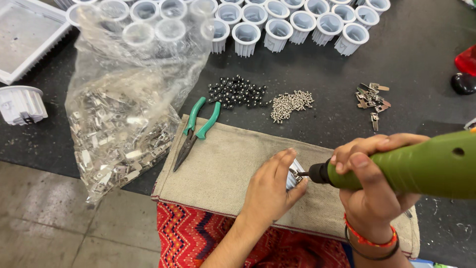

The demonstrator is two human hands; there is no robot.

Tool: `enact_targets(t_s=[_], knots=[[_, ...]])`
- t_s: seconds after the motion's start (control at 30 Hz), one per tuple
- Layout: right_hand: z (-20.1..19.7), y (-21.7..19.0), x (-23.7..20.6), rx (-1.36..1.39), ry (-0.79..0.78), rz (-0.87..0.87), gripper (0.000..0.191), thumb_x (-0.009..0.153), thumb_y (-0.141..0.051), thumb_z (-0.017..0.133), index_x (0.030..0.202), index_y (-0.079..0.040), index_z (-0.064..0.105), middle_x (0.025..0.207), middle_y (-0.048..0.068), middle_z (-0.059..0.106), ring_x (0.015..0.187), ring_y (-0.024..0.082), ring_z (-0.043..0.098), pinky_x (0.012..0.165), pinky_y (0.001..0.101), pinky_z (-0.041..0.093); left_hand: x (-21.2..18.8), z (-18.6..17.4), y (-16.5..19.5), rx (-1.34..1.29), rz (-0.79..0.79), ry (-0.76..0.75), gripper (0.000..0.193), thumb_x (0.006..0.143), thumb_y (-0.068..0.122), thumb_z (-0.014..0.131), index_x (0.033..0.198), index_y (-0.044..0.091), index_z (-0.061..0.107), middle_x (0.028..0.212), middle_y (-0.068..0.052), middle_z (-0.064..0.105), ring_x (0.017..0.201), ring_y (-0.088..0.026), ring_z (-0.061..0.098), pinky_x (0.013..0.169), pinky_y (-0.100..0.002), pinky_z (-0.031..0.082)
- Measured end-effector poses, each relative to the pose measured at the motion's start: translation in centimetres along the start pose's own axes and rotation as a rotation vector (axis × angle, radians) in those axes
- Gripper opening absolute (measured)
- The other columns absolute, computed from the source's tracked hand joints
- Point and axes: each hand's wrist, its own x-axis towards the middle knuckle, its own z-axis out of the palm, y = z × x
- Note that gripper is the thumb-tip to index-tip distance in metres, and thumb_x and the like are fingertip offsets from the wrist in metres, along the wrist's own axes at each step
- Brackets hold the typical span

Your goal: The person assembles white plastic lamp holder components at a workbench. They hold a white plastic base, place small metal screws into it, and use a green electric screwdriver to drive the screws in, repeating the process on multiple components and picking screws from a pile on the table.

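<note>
My left hand [270, 186] wraps around a small white finned housing [293, 173] resting on a beige cloth [223, 164], mostly hiding it. My right hand [372, 183] grips a green electric screwdriver [421, 166] held level, its dark tip pressed against a small metal clip on the housing's right side. Red and black bands circle my right wrist.
Green-handled pliers [196, 126] lie on the cloth's left corner. A clear bag of metal clips [119, 134] sits left. Black screws [237, 92], silver screws [291, 104] and loose clips [372, 99] lie on the black table. Several white finned housings [277, 25] line the back.
</note>
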Motion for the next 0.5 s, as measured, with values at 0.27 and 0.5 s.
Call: enact_targets(t_s=[0.27, 0.5], knots=[[-1.2, -0.1, -0.2, 0.031, -0.054, 0.089, 0.025, 0.102, 0.009, 0.060, 0.115, -0.004, 0.043, 0.079, 0.017, 0.062, 0.064, 0.023, 0.060, 0.071, 0.0393, 0.052, 0.2, 0.0, -0.2, 0.019, 0.004, 0.008, 0.062, 0.087, 0.026, 0.079, 0.137, -0.001, 0.054, 0.135, -0.021, 0.062, 0.122, -0.040, 0.064, 0.102, -0.047, 0.053], [-2.7, -0.7, -1.3, 0.040, -0.074, 0.185, 0.027, 0.107, 0.002, 0.062, 0.118, -0.006, 0.039, 0.080, 0.013, 0.058, 0.071, 0.022, 0.054, 0.078, 0.0421, 0.052, 0.2, 0.1, -0.4, -0.020, -0.046, -0.024, 0.064, 0.085, 0.027, 0.080, 0.138, 0.001, 0.054, 0.136, -0.019, 0.062, 0.125, -0.040, 0.063, 0.104, -0.047, 0.053]])
